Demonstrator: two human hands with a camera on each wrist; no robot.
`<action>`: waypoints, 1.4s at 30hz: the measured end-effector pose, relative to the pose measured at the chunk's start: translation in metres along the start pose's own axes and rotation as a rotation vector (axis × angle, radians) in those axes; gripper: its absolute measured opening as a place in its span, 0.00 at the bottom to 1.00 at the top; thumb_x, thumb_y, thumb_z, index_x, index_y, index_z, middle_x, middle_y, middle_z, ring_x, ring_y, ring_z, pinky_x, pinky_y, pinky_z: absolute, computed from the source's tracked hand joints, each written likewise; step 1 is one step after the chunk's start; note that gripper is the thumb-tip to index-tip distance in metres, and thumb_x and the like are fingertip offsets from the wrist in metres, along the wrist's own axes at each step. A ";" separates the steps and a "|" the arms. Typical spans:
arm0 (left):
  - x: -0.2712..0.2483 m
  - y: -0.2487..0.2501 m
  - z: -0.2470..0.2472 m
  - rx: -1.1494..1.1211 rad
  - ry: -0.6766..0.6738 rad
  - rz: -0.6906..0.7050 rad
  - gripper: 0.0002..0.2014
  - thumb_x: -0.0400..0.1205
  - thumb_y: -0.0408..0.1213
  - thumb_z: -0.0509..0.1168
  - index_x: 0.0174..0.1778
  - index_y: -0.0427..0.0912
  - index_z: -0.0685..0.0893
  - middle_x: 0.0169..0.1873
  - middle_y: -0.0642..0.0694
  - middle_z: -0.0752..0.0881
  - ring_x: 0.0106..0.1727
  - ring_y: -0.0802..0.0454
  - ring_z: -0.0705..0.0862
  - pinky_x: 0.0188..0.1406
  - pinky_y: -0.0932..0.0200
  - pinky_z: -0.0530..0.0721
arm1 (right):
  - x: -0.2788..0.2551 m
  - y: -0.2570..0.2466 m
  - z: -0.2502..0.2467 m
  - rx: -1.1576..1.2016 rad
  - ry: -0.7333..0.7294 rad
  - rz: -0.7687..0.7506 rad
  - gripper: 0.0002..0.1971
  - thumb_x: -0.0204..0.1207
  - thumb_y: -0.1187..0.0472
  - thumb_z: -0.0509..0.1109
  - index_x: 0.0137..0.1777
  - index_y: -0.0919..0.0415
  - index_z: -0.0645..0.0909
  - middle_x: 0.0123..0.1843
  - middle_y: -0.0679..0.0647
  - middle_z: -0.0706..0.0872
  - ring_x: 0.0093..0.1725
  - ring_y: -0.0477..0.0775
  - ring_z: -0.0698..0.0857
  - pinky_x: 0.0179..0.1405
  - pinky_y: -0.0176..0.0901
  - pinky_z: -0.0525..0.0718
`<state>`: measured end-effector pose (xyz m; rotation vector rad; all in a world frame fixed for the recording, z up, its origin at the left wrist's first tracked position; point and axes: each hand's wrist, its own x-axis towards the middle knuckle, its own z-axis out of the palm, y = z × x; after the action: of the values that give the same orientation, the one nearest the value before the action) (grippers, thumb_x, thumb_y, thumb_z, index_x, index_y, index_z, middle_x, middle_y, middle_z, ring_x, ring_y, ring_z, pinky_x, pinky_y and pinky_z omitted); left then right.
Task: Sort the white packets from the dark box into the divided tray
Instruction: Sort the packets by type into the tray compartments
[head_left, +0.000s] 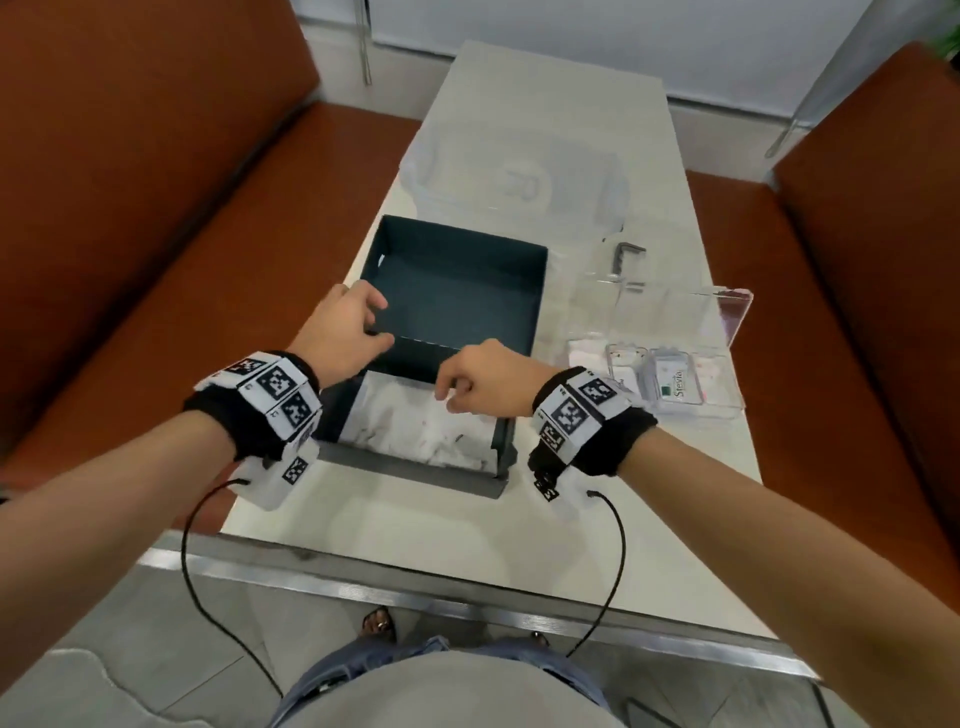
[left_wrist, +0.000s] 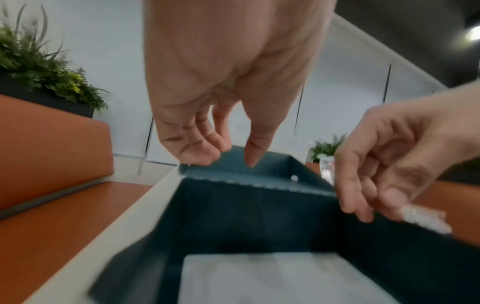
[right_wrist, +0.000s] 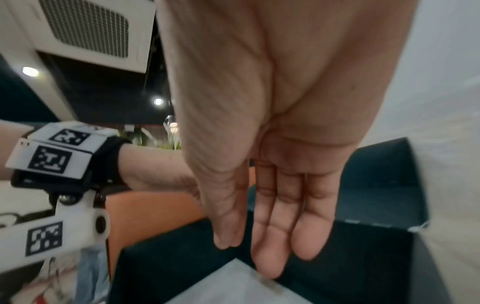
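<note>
The lid (head_left: 457, 291), frame centre, is pinched at its near-left corner by the left hand (head_left: 345, 332). The right hand (head_left: 480, 382), fingers loosely curled and holding nothing, hovers over the white packets (head_left: 415, 423) in the dark box (head_left: 410, 467); one packet should be pinched singly.

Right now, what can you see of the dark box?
The box is dark teal, cardboard by its look, and sits open at the table's near edge. Its lid lies behind it, inside up. White packets cover its floor. The left hand pinches the lid's near left corner; the right hand hangs curled above the packets, touching nothing visibly.
</note>
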<state>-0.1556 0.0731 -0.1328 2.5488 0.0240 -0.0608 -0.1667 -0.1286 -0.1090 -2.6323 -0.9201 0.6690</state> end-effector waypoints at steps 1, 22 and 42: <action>-0.002 -0.008 0.002 0.043 -0.017 -0.022 0.21 0.78 0.40 0.73 0.65 0.42 0.75 0.56 0.43 0.76 0.52 0.45 0.79 0.52 0.54 0.78 | 0.009 -0.006 0.004 -0.048 -0.053 0.018 0.13 0.76 0.62 0.72 0.60 0.59 0.84 0.46 0.47 0.78 0.46 0.48 0.76 0.46 0.35 0.71; -0.011 -0.050 0.024 -0.048 -0.183 0.006 0.29 0.82 0.20 0.53 0.74 0.49 0.56 0.50 0.36 0.74 0.40 0.41 0.79 0.41 0.47 0.78 | 0.048 -0.032 0.062 -0.117 -0.268 0.255 0.25 0.75 0.70 0.68 0.70 0.61 0.67 0.58 0.63 0.82 0.44 0.60 0.80 0.42 0.48 0.82; -0.012 -0.053 0.022 -0.085 -0.202 0.037 0.30 0.81 0.23 0.55 0.76 0.49 0.55 0.53 0.35 0.76 0.46 0.40 0.82 0.50 0.48 0.82 | 0.088 -0.057 0.051 -0.166 -0.343 0.125 0.36 0.72 0.62 0.76 0.78 0.53 0.64 0.57 0.60 0.75 0.43 0.57 0.82 0.45 0.48 0.85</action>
<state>-0.1702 0.1045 -0.1798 2.4454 -0.0967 -0.2966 -0.1610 -0.0240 -0.1589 -2.7910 -0.9394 1.1495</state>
